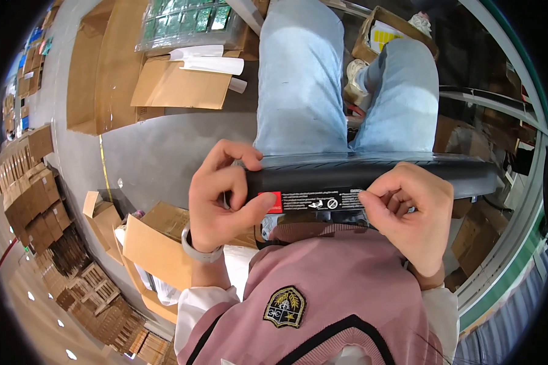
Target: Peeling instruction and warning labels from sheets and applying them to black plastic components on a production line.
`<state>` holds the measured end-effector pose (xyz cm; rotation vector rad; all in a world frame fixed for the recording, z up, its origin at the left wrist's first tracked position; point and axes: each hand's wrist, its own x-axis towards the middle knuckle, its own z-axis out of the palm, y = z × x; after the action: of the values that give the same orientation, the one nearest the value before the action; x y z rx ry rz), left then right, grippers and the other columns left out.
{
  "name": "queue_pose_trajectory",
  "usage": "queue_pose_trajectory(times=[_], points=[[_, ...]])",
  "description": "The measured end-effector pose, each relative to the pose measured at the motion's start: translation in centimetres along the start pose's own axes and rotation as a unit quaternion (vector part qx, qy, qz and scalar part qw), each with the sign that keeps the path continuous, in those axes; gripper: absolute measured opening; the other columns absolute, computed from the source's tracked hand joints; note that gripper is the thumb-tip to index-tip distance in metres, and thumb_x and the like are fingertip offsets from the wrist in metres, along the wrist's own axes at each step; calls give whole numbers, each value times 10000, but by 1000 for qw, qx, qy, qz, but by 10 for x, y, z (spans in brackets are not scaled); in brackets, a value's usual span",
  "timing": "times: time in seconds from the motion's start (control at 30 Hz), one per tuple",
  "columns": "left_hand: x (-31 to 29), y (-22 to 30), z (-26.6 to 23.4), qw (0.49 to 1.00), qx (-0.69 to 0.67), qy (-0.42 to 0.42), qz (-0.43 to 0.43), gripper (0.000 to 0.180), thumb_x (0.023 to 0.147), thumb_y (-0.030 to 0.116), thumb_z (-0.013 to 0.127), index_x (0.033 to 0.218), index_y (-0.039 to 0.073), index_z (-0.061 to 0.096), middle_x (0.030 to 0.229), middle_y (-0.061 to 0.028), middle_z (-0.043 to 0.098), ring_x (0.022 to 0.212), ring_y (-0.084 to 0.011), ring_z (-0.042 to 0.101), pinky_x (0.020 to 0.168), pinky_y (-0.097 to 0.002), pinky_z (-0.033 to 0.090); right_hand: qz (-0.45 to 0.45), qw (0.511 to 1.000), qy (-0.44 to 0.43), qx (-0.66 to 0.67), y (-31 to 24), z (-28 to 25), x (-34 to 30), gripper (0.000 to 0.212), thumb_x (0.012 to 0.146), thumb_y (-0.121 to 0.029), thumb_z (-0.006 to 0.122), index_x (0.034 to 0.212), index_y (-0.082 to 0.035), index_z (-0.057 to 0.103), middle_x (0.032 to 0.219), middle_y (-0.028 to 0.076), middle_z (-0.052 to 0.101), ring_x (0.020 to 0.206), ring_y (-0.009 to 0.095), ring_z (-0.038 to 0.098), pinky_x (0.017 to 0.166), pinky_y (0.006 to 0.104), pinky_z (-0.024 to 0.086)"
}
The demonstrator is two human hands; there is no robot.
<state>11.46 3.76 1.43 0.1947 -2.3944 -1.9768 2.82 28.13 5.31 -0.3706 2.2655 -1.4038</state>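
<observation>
Across my lap, close to my waist, lies a long, smooth black part (323, 173) with rounded edges; I cannot tell its exact kind. A black warning label (319, 202) with a red left end and white print sits along its near side. My left hand (222, 191) grips the part's left end, fingers bent over the top and thumb pressed on the label's red end. Curled in, my right hand (411, 210) has thumb and forefinger pinched at the label's right end. Its other fingers are folded into the palm.
Open cardboard boxes (182, 82) stand on the grey floor to the left, one with white rolled sheets (210, 61). Another open carton (158, 249) is near my left elbow. Stacked cartons (33, 201) stand farther left. A metal frame (505, 109) runs along the right.
</observation>
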Motion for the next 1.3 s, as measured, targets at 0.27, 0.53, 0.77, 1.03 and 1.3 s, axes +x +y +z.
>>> queue_pose_trajectory(times=[0.27, 0.53, 0.77, 1.03, 1.3], points=[[-2, -9, -1, 995, -80, 23, -48, 423, 655, 14, 775, 682, 94, 361, 942, -138, 554, 926, -235, 551, 844, -330, 431, -22, 1000, -6, 0, 7, 3, 0, 141, 732, 67, 730, 716, -10, 613, 650, 18, 570, 485, 57, 515, 438, 202, 378], [-2, -12, 1, 996, -81, 29, -37, 415, 661, 16, 767, 670, 95, 359, 938, -138, 555, 922, -241, 555, 835, -324, 428, -50, 998, -15, -33, 6, 0, 1, 169, 724, 52, 735, 722, -23, 583, 633, 36, 555, 478, 108, 558, 436, 236, 411], [-3, -12, 5, 998, -51, 32, -11, 401, 672, 16, 747, 638, 89, 355, 919, -138, 542, 908, -247, 566, 816, -334, 444, -88, 981, -12, -172, 2, 0, -1, 260, 743, -104, 772, 672, -41, 529, 612, 50, 549, 476, 190, 574, 428, 295, 429], [12, -7, 3, 997, -42, 42, 53, 378, 704, 35, 732, 620, 70, 365, 888, -124, 521, 865, -243, 558, 788, -329, 454, -332, 878, -31, -343, -21, -3, 10, 432, 742, -286, 662, 1095, -38, 650, 1137, 109, 613, 1039, 256, 610, 781, 396, 487], [6, -6, -2, 997, -20, 75, 15, 347, 743, 49, 721, 608, 42, 401, 826, -111, 535, 790, -202, 550, 700, -289, 421, -286, 847, -20, -447, 32, -62, -24, 483, 753, -78, 593, 1230, -139, 636, 1325, 35, 584, 1204, 261, 558, 991, 456, 413]])
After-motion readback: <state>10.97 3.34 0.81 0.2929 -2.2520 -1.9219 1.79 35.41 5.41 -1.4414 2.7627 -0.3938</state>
